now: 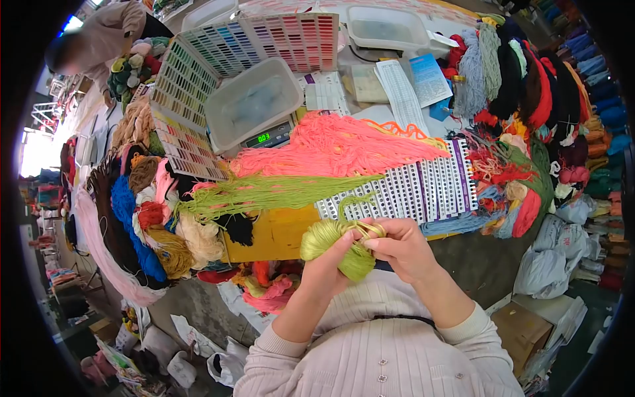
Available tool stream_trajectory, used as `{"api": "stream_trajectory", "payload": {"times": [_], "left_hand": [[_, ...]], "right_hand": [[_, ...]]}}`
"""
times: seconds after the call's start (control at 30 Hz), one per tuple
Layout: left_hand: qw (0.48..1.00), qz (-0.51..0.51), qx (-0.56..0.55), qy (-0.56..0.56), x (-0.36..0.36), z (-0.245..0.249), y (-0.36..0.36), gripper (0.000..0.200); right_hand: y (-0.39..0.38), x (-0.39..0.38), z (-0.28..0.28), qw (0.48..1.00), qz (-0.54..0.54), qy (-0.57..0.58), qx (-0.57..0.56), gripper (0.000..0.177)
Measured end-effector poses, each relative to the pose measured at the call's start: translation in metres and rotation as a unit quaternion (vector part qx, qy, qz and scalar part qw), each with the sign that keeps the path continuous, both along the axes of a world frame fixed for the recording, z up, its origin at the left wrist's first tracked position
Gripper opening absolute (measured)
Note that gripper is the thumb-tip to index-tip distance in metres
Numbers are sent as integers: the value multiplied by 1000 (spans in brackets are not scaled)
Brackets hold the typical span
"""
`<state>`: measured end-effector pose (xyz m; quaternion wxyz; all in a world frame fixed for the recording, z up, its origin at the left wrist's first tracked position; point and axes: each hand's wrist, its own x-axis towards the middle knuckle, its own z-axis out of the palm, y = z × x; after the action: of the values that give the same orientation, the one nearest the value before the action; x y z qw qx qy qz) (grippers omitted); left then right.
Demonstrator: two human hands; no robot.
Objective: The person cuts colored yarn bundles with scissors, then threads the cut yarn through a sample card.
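Observation:
A ball of shiny yellow-green yarn (pixel 322 238) is gripped in my left hand (pixel 329 266), close in front of my body at the table's front edge. My right hand (pixel 402 250) pinches a few strands of the same yarn at the ball's right side, thumb against fingers. From the top of the ball a green strand runs up towards the table. Beyond it, long loose green yarn (pixel 278 192) stretches leftward across the table. Behind that lies a heap of coral-pink yarn (pixel 331 147).
Shade cards (pixel 254 46) stand folded around a plastic tub (pixel 253 102) on a digital scale (pixel 268 137). Perforated cards (pixel 423 188) lie to the right. Yarn bundles (pixel 149 225) hang at both table ends. Another person (pixel 109 33) is at the far left.

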<state>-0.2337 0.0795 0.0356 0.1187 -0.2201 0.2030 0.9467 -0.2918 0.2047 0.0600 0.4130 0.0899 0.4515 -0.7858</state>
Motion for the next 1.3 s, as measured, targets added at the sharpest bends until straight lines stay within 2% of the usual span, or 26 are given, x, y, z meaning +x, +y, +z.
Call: {"api": "stream_trajectory", "payload": {"times": [0.03, 0.13, 0.17, 0.2, 0.23, 0.37, 0.43, 0.47, 0.53, 0.57, 0.6, 0.63, 0.67, 0.7, 0.73, 0.77, 0.8, 0.9, 1.0, 1.07, 1.1, 1.13, 1.23, 1.27, 1.3], "left_hand": [[1000, -1, 21, 7, 0, -3, -1, 23], [998, -6, 53, 27, -1, -13, -11, 17], [999, -9, 42, 32, -2, -14, -18, 14], [999, -12, 31, 36, -2, -16, -27, 11], [992, 51, 109, 29, 5, -35, -42, 7], [946, 285, 154, 7, 50, -119, -121, 9], [916, 361, 129, -120, 132, -197, -197, 12], [886, 409, 82, -202, 160, -208, -219, 11], [795, 456, -96, -388, 186, -190, -240, 13], [752, 446, -170, -454, 192, -177, -244, 14], [734, 439, -205, -475, 191, -166, -244, 16], [768, 436, -194, -427, 184, -159, -242, 18], [871, 426, -55, -240, 173, -159, -233, 18], [931, 345, 90, -82, 161, -159, -225, 20], [923, 316, 188, -116, 112, -151, -187, 21], [900, 290, 285, -158, 62, -142, -149, 23], [900, 256, 302, -182, 27, -150, -120, 22], [961, 102, 143, -214, -50, -205, -41, 20], [972, -21, -47, -230, -108, -232, 31, 18], [953, -65, -159, -251, -147, -231, 79, 14], [922, -72, -241, -294, -159, -237, 96, 13], [912, -103, -290, -273, -161, -259, 105, 12], [847, -220, -441, -201, -160, -284, 114, 10], [814, -262, -489, -174, -161, -282, 115, 9], [807, -256, -507, -162, -162, -267, 117, 13]], "right_hand": [[0, 0, -1, 1000, -12, 0, -16, 5], [15, -4, -3, 976, 29, -146, -158, 6], [23, -7, -5, 997, 17, -27, -70, 4], [33, -10, -8, 996, 7, 92, 20, 3], [44, -16, -11, 985, 1, 151, 84, 3], [105, -48, -33, 984, -134, 94, 77, 5], [155, -69, -50, 971, -211, 85, 75, 7], [188, -81, -59, 959, -258, 87, 83, 8], [281, -110, -78, 913, -378, 102, 113, 10], [347, -125, -86, 877, -446, 127, 123, 11], [448, -143, -105, 845, -503, 143, 108, 11], [518, -155, -109, 855, -394, 304, 145, 12], [529, -167, -101, 841, -460, 284, 35, 11], [487, -172, -103, 836, -419, 303, 186, 10], [436, -177, -101, 811, -367, 311, 333, 12], [374, -177, -114, 810, -307, 324, 381, 12], [313, -177, -126, 801, -247, 339, 427, 12], [202, -175, -189, 840, -125, 325, 415, 9], [140, -164, -255, 846, -60, 346, 400, 7], [120, -155, -285, 812, -31, 410, 415, 8], [119, -151, -294, 780, -15, 454, 429, 9], [115, -148, -301, 733, 6, 513, 447, 13], [116, -143, -305, 703, 15, 546, 455, 18], [117, -144, -301, 704, 10, 544, 456, 19], [118, -146, -294, 706, 4, 541, 458, 20]]}}
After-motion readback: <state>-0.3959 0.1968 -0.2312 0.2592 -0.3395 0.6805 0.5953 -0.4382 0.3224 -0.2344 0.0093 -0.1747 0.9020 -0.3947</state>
